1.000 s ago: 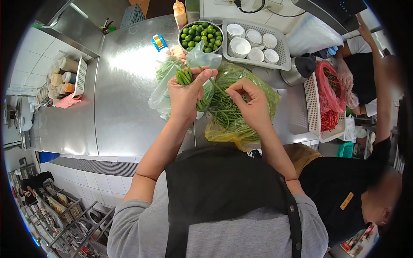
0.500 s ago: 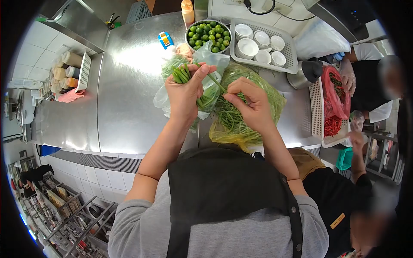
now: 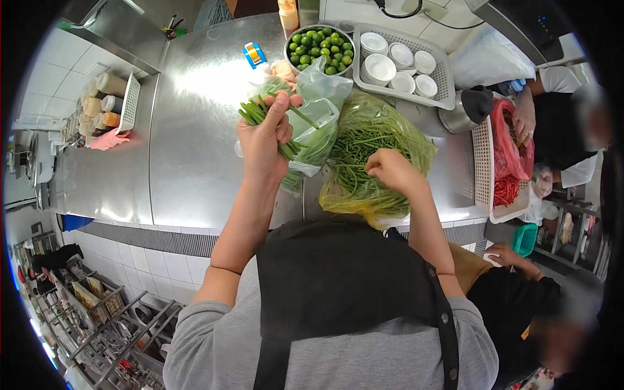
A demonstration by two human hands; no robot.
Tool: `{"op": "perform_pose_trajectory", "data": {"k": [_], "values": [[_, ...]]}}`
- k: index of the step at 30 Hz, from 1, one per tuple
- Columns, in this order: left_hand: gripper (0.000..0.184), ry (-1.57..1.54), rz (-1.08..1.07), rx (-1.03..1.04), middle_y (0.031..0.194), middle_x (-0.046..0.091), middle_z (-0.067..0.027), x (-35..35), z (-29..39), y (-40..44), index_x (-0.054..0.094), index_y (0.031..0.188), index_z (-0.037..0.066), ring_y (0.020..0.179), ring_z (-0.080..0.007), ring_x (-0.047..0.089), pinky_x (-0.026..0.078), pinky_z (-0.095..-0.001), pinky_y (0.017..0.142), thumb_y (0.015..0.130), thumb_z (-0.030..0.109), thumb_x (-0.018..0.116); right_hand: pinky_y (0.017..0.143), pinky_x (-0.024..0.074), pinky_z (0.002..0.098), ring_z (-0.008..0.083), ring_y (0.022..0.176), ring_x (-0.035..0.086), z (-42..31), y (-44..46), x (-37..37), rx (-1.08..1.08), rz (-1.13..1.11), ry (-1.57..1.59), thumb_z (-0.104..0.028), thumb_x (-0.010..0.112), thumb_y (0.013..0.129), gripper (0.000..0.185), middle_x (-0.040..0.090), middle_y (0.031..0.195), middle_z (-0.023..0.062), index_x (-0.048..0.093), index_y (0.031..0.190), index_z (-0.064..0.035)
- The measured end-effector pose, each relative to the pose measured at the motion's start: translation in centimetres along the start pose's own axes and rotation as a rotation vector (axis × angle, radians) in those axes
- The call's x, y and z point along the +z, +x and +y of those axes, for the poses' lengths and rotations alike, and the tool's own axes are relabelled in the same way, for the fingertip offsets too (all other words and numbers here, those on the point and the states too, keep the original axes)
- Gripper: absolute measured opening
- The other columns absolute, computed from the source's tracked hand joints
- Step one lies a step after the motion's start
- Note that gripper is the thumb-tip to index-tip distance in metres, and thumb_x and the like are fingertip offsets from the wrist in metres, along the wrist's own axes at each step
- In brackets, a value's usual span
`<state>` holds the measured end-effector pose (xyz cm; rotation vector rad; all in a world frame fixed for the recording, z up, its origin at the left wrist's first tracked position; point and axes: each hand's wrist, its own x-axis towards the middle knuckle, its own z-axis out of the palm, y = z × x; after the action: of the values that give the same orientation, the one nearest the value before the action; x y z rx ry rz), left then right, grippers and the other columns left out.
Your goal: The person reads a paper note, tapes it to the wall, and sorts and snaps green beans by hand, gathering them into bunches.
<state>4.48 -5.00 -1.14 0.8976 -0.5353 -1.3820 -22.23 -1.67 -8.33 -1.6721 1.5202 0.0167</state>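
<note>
Left hand (image 3: 266,133) grips green stalks (image 3: 252,113), right hand (image 3: 398,173) curls over bagged greens (image 3: 357,146), its grasp unclear; co-worker's yellow badge (image 3: 525,333) unreadable

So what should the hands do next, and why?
I'd guess the right hand should pinch a green stalk from the pile in the yellow bag and bring it to the left hand. The right hand's curled fingers are over that pile, while the left hand grips a small bunch of stalks. I can't tell whether those curled fingers hold anything.
</note>
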Motion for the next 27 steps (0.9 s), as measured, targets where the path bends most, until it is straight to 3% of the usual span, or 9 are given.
{"op": "perform_pose_trajectory", "data": {"k": [1,5,8,13,18,21,24,26,27], "values": [[0.009,-0.011,0.003,-0.004,0.096,0.072,-0.0165,0.0,-0.1,0.0,0.065,0.098,0.005,0.052,-0.0016,0.041,0.033,-0.0182,0.046,0.094,0.012,0.071,0.077,0.0526,0.0428,0.0343,0.081,0.068,0.3,-0.2,0.5,-0.129,0.002,0.045,-0.018,0.07,0.084,0.022,0.071,0.087,0.0212,0.073,0.091,0.003],[0.011,-0.01,0.003,0.014,0.09,0.074,-0.0168,0.1,-0.3,-0.1,0.066,0.094,0.005,0.049,-0.0018,0.042,0.034,-0.0184,0.045,0.091,0.012,0.075,0.078,0.0523,0.0427,0.0354,0.085,0.068,-1.2,-0.5,0.9,-0.141,-0.043,0.02,-0.015,0.07,0.083,0.023,0.071,0.093,0.021,0.072,0.095,0.004],[0.014,0.099,0.004,0.052,0.086,0.074,-0.0162,0.3,-0.2,-0.5,0.066,0.093,0.004,0.048,-0.0021,0.043,0.034,-0.0184,0.044,0.089,0.011,0.077,0.079,0.0525,0.0385,0.0289,0.089,0.069,-3.5,-1.1,-0.1,-0.247,0.068,0.071,-0.017,0.07,0.086,0.024,0.071,0.099,0.0175,0.072,0.099,0.0037],[0.016,0.139,-0.004,0.036,0.084,0.074,-0.0163,0.6,-0.9,-1.0,0.065,0.091,0.003,0.048,-0.0031,0.046,0.034,-0.0184,0.043,0.087,0.011,0.079,0.076,0.0505,0.0299,0.0121,0.084,0.063,-8.5,-1.7,-0.8,-0.444,0.216,0.84,-0.023,0.072,0.09,0.025,0.066,0.09,0.0052,0.073,0.103,-0.0007],[0.015,0.109,-0.018,0.001,0.085,0.074,-0.0177,0.9,-0.9,-1.6,0.065,0.09,0.003,0.048,-0.0037,0.045,0.034,-0.0186,0.044,0.087,0.009,0.078,0.078,0.0484,0.0249,0.0086,0.084,0.061,-10.0,-1.9,-1.6,-0.503,0.218,0.722,-0.009,0.074,0.088,0.01,0.067,0.092,0.0018,0.07,0.096,-0.0029],[0.014,0.065,-0.047,-0.045,0.077,0.07,-0.0124,0.1,-0.1,-2.0,0.064,0.094,0.002,0.051,-0.0048,0.046,0.037,-0.0193,0.047,0.092,0.012,0.073,0.076,0.0497,0.0266,0.0105,0.08,0.062,-8.3,-1.3,-2.5,-0.513,0.354,0.55,-0.01,0.075,0.087,0.011,0.067,0.089,0.0028,0.068,0.091,-0.0016],[0.015,-0.164,-0.155,-0.205,0.068,0.057,-0.0034,-0.4,0.8,-2.0,0.06,0.102,0.004,0.059,-0.0058,0.047,0.038,-0.0204,0.049,0.101,0.019,0.059,0.073,0.0499,0.0286,0.0125,0.075,0.061,-5.5,-1.1,-3.2,-0.443,0.51,0.498,-0.013,0.075,0.087,0.014,0.066,0.083,0.0038,0.067,0.088,-0.0004],[0.017,-0.315,0.079,-0.422,0.065,0.048,0.001,1.8,2.3,-2.6,0.058,0.103,0.006,0.06,-0.0064,0.045,0.04,-0.0202,0.05,0.104,0.022,0.053,0.07,0.0461,0.0245,0.0081,0.075,0.058,-3.8,-1.2,-3.3,-0.274,0.491,0.511,-0.012,0.073,0.089,0.01,0.066,0.083,-0.0009,0.069,0.091,-0.003],[0.025,-0.226,0.18,-0.413,0.062,0.046,0.0032,3.8,3.1,-3.2,0.054,0.086,0.009,0.053,-0.0071,0.043,0.036,-0.0202,0.047,0.103,0.027,0.057,0.069,0.0448,0.025,0.0083,0.075,0.057,-3.2,-1.2,-3.0,-0.246,0.461,0.501,-0.013,0.072,0.09,0.011,0.066,0.083,-0.0007,0.069,0.094,-0.0028]]}}
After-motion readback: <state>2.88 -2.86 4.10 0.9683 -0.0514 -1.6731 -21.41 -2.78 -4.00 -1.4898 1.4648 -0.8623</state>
